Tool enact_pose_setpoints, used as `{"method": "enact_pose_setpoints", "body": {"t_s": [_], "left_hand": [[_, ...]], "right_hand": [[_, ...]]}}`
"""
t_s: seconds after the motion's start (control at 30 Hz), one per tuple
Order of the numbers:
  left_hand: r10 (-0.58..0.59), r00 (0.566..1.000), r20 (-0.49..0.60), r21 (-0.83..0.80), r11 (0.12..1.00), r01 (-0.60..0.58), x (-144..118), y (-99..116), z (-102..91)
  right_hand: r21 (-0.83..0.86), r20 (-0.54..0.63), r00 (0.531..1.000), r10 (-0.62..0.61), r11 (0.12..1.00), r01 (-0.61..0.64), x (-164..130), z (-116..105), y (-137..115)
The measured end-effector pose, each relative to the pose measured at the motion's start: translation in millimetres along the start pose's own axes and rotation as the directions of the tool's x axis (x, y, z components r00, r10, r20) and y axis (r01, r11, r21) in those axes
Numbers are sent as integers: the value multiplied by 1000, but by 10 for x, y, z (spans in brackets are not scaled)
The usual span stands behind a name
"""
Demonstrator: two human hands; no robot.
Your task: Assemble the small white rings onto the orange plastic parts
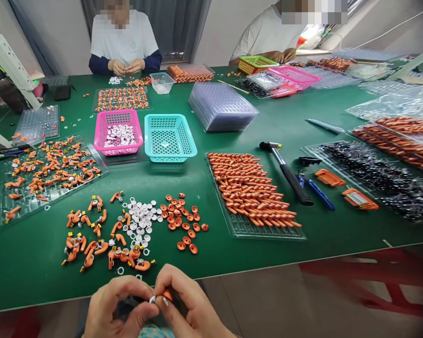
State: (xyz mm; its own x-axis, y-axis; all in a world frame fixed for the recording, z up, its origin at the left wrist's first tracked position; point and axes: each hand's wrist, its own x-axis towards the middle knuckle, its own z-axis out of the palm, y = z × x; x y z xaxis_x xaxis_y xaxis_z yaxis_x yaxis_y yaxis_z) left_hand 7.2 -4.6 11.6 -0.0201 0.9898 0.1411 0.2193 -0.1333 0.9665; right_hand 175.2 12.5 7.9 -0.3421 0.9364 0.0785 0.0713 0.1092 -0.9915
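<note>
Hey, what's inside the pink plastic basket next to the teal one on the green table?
The pink plastic basket holds a heap of small white round pieces, some showing dark centres. The heap covers the basket floor, so anything beneath it is hidden. The teal plastic basket shows only bare mesh.

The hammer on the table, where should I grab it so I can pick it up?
Grab the hammer by its black handle, near the end closest to you. It lies flat with its head pointing away and the handle slanting toward the table edge. Come from above; the blue pen lies close on the right, so keep your fingers clear.
</note>
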Motion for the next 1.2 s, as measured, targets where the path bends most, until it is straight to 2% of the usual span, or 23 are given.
{"method": "enact_pose_setpoints", "body": {"t_s": [0.1, 0.17, 0.23, 0.3, 0.37, 0.43, 0.53, 0.73, 0.8, 0.83, 0.87, 0.93, 0.97, 1.0, 1.03, 1.07, 1.2], "left_hand": [[18, 999, 52, 6, 1000, -18, 11, -32, -11], [-21, 998, 55, -46, 999, 23, 33, -16, 8], [-138, 990, -3, -132, 982, 136, 56, 26, 50], [-280, 959, -53, -206, 942, 264, 74, 73, 94], [-366, 929, -56, -234, 909, 344, 86, 106, 122], [-395, 917, -56, -241, 897, 371, 94, 122, 131], [-371, 927, -58, -242, 906, 347, 95, 129, 138], [-145, 989, -39, -148, 979, 137, 97, 107, 162], [-68, 996, 51, -76, 995, 72, 171, 95, 139], [-38, 990, 134, -29, 999, 42, 236, 95, 122], [-12, 973, 229, 27, 1000, 6, 322, 100, 106], [29, 900, 435, 163, 980, -110, 545, 125, 91], [60, 879, 473, 251, 947, -200, 671, 141, 100], [110, 870, 480, 374, 872, -316, 799, 154, 122], [164, 847, 506, 482, 761, -435, 920, 162, 158], [178, 835, 521, 508, 721, -471, 1031, 163, 205], [189, 764, 616, 503, 652, -567, 1299, 104, 430]], "right_hand": [[-51, -29, 998, -49, 998, 48, -15, 20, 27], [-57, -47, 996, -75, 996, 72, -26, 28, 39], [-45, -67, 995, -71, 997, 68, -35, 26, 44], [-21, -83, 996, -31, 999, 30, -43, 15, 41], [0, -79, 997, 3, 1000, -3, -50, -3, 34], [-2, -67, 998, -1, 1000, 1, -51, -18, 27], [-28, -65, 997, -33, 999, 31, -42, -26, 28], [-23, -96, 994, -45, 999, 43, -30, -17, 66], [-11, -120, 992, -25, 1000, 23, -35, -43, 84], [-9, -137, 990, -15, 1000, 14, -39, -67, 94], [-10, -159, 987, -6, 1000, 4, -44, -99, 104], [-17, -214, 977, 14, 1000, -18, -59, -180, 131], [-14, -241, 970, 31, 999, -35, -69, -224, 149], [-4, -267, 962, 51, 999, -54, -82, -267, 168], [10, -290, 954, 72, 997, -72, -96, -307, 189], [25, -309, 947, 88, 996, -84, -110, -341, 211], [43, -352, 932, 86, 996, -76, -153, -416, 277]]}}
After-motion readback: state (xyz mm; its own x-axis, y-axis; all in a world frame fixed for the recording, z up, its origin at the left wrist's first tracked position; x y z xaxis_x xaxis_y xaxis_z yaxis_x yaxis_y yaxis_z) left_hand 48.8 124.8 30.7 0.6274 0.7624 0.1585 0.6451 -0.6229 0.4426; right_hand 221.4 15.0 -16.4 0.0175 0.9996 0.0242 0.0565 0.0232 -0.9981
